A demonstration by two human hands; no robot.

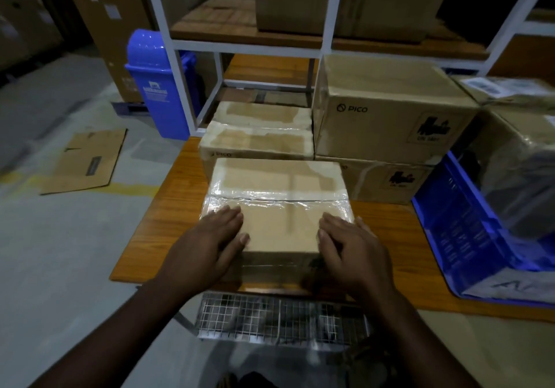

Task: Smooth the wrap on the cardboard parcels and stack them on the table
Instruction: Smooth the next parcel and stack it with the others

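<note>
left hand (210, 237), right hand (350, 248) flat, fingers straight, pressing wrapped parcel (279, 204) on table (168, 207).

Stacked boxes (387, 111) behind, blue crate (468, 231) right; table's (168, 207) left edge bare.

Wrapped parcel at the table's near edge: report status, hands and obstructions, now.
Left hand and right hand flat on the wrapped parcel, fingers straight. Parcel lies on the table, not yet stacked. PICO boxes behind, blue crate right; nothing blocking.
</note>
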